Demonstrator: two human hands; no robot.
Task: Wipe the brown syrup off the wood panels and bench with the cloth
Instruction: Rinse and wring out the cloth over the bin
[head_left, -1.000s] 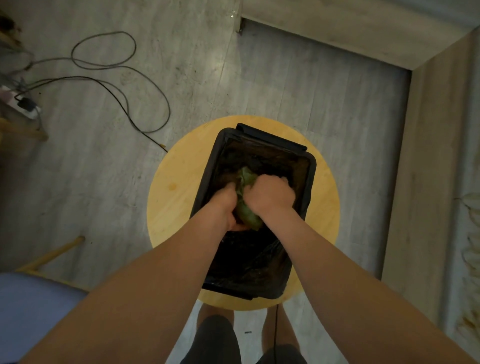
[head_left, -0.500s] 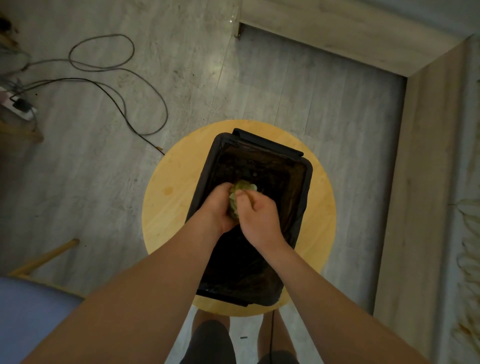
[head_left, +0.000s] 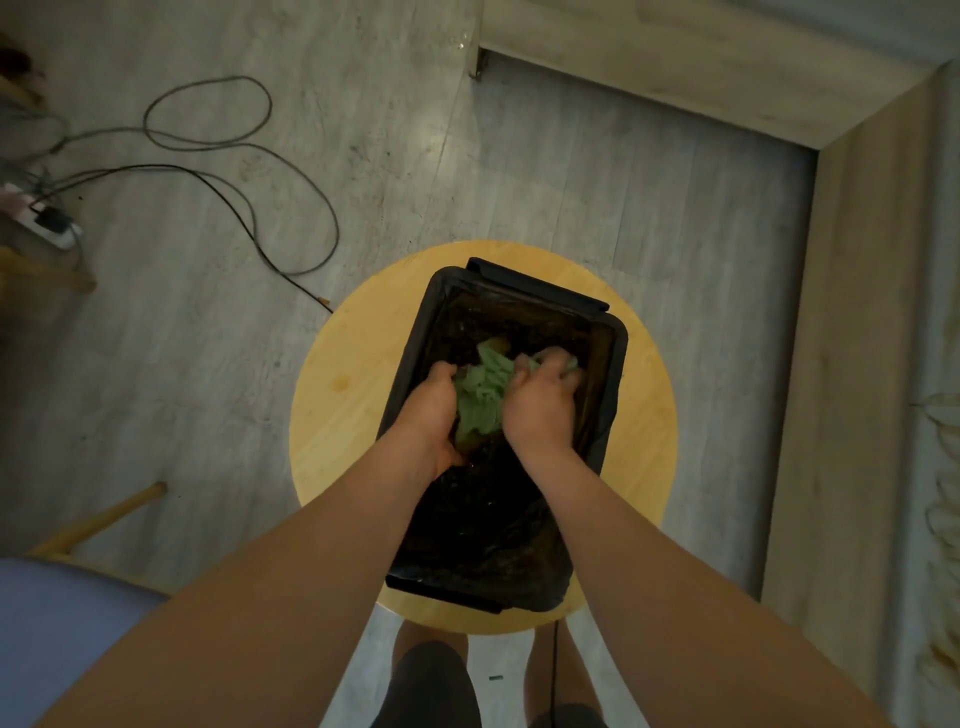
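**Round wooden desk with one black bin on it**

The round, pale yellow wooden desk (head_left: 353, 410) stands on a grey plank floor (head_left: 395, 156). A black rectangular bin (head_left: 540, 286), lined with a black plastic bag, sits directly on the desk. It is slightly right of centre and set at a slant, and it reaches from near the far edge almost to the near edge. A small brown spot (head_left: 343, 383) marks the bare wood on the left. Looping black cables (head_left: 156, 166) and a white power strip (head_left: 57, 231) lie on the floor to the left.
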